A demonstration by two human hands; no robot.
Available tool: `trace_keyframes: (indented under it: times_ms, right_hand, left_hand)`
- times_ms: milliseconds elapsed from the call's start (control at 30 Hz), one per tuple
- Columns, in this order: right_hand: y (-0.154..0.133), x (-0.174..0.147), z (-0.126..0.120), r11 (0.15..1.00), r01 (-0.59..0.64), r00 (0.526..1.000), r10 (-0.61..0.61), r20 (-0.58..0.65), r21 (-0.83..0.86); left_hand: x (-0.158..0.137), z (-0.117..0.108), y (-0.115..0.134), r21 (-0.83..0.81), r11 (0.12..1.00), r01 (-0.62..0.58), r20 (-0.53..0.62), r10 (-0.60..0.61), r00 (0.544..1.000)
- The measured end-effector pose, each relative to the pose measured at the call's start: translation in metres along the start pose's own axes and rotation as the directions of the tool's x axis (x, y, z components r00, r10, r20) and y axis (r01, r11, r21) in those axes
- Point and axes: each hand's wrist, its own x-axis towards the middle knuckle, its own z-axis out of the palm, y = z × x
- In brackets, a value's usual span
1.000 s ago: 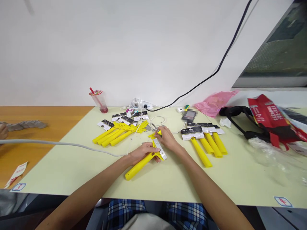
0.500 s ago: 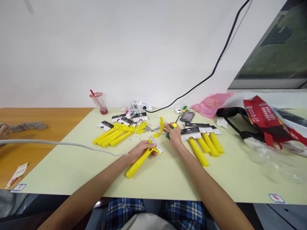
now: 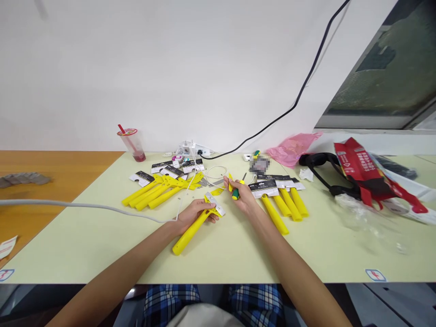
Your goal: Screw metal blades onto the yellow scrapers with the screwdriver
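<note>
The tool (image 3: pixel 190 236) at centre has smooth, glossy yellow plastic and a shiny metal plate (image 3: pixel 218 207); the screwdriver (image 3: pixel 235 195) beside it has a plastic-looking handle. The tabletop (image 3: pixel 102 247) looks smooth and matt. At right, the pink bag (image 3: pixel 293 151) is thin crinkled plastic; at the lower edge, the shorts (image 3: pixel 257 302) are cloth.

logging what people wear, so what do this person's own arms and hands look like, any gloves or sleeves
The left hand and right hand are bare, without gloves. The left forearm and right forearm show no sleeves, watch or bracelet.
</note>
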Motion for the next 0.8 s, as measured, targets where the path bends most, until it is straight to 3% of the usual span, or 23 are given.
trace_keyframes:
  times_ms: [367,800]
  right_hand:
    - [-0.005,-0.008,0.006,0.992,0.093,0.992,-0.099,-0.083,-0.084]
    - [-0.008,-0.016,0.014,0.98,0.142,0.984,-0.155,-0.085,-0.143]
  left_hand:
    - [0.0,-0.001,0.004,-0.032,0.998,-0.047,-0.086,0.044,0.995]
    - [-0.001,0.004,0.006,-0.074,0.994,-0.078,-0.173,0.064,0.983]
